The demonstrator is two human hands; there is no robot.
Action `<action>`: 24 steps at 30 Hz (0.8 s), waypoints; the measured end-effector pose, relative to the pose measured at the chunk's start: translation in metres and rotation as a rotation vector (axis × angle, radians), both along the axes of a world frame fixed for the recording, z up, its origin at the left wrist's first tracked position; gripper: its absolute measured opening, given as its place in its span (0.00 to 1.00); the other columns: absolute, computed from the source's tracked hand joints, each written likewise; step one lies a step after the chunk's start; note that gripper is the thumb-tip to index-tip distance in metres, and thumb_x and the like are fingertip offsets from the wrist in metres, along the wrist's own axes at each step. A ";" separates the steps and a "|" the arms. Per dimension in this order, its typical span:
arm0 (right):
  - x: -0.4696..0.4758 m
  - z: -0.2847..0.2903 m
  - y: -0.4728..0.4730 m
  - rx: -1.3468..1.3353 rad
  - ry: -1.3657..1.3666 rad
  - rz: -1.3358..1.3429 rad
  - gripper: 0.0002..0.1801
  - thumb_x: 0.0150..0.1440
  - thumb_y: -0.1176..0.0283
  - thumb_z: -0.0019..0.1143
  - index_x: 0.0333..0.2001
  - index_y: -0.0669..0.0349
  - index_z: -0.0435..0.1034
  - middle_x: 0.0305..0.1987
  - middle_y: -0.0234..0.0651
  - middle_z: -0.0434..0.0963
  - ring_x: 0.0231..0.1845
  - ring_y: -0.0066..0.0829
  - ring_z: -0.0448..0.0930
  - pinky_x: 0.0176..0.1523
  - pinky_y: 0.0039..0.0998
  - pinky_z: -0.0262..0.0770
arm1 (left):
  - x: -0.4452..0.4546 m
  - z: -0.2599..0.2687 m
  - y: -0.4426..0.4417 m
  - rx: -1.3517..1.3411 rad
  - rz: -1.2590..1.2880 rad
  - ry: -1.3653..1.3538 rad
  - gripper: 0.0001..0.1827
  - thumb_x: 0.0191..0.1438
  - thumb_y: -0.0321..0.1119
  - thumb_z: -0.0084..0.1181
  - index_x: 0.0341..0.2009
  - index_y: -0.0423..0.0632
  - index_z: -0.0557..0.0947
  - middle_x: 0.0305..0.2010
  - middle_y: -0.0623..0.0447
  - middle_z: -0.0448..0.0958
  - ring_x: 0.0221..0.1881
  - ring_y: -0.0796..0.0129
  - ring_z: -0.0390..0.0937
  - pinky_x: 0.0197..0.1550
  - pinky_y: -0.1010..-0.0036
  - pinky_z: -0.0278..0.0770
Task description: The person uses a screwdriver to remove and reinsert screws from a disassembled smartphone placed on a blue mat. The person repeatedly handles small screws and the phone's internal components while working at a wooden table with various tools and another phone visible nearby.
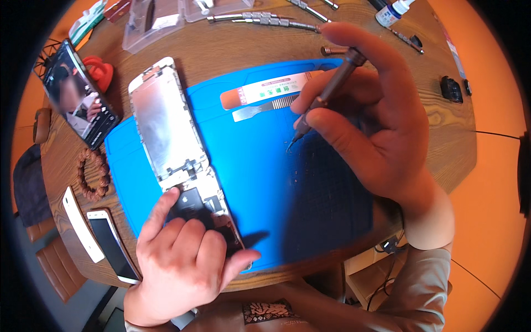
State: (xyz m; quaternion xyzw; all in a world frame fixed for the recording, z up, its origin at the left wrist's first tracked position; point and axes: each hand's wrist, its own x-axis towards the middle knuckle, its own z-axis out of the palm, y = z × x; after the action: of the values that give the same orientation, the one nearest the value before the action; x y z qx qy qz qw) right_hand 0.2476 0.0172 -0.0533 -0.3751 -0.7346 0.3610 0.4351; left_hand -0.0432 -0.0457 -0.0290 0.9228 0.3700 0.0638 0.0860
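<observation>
An opened smartphone [203, 184] lies on a blue work mat [253, 178], its display assembly [170, 124] folded away from the body with the metal backing up. A black battery [191, 202] shows inside the body. My left hand [184, 257] holds the body, index finger at the left side near the hinge end and thumb at the lower right edge; it hides part of the lower body. My right hand [386, 128] grips a precision screwdriver [332, 89], tip pointing down at the mat, right of the phone. Tiny screws [295, 176] lie scattered near the tip.
A metal pry spatula [249, 113] and an opening tool's packet [265, 89] lie on the mat. Behind are several screwdrivers [269, 20], a clear plastic box [153, 25] and a glue bottle [392, 13]. At left stand a propped phone [81, 95], a bead bracelet [93, 176] and another phone [112, 245].
</observation>
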 end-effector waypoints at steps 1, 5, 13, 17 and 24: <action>-0.004 0.005 -0.003 -0.025 0.046 -0.021 0.39 0.67 0.79 0.62 0.76 0.64 0.50 0.46 0.42 0.83 0.46 0.27 0.85 0.53 0.28 0.82 | 0.000 0.003 0.000 0.017 0.005 -0.041 0.24 0.51 0.53 0.73 0.21 0.50 0.76 0.20 0.55 0.69 0.20 0.63 0.69 0.57 0.55 0.76; -0.032 0.027 -0.015 -0.121 0.300 -0.079 0.38 0.70 0.78 0.57 0.77 0.61 0.48 0.47 0.45 0.82 0.46 0.30 0.85 0.53 0.31 0.83 | 0.000 0.014 0.003 -0.080 0.130 -0.456 0.16 0.46 0.36 0.80 0.31 0.46 0.83 0.26 0.55 0.76 0.22 0.65 0.72 0.32 0.70 0.68; -0.082 0.063 -0.034 -0.100 0.363 -0.085 0.38 0.71 0.77 0.54 0.78 0.59 0.45 0.48 0.48 0.81 0.45 0.38 0.87 0.53 0.36 0.85 | -0.011 0.012 -0.005 -1.090 0.292 -1.396 0.16 0.65 0.21 0.63 0.57 0.38 0.83 0.37 0.52 0.86 0.30 0.83 0.74 0.33 0.83 0.72; -0.098 0.058 -0.040 -0.012 0.401 -0.139 0.39 0.71 0.75 0.55 0.78 0.59 0.42 0.48 0.49 0.82 0.44 0.39 0.87 0.53 0.38 0.85 | -0.017 0.006 0.000 -1.178 0.232 -1.496 0.15 0.74 0.34 0.52 0.57 0.38 0.82 0.46 0.45 0.87 0.27 0.77 0.74 0.34 0.80 0.74; -0.102 0.044 -0.046 0.120 0.357 -0.119 0.42 0.71 0.75 0.56 0.78 0.60 0.38 0.47 0.51 0.82 0.43 0.40 0.87 0.54 0.42 0.85 | -0.018 -0.002 0.002 -1.282 0.178 -1.637 0.20 0.77 0.40 0.47 0.57 0.38 0.82 0.45 0.41 0.86 0.24 0.76 0.72 0.34 0.79 0.74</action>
State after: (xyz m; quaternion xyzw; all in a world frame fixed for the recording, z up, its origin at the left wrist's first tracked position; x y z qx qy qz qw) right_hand 0.1452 -0.0290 -0.0088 -0.3215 -0.6423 0.3510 0.6007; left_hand -0.0611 -0.0440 -0.0309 0.3484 0.2297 0.4675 0.7793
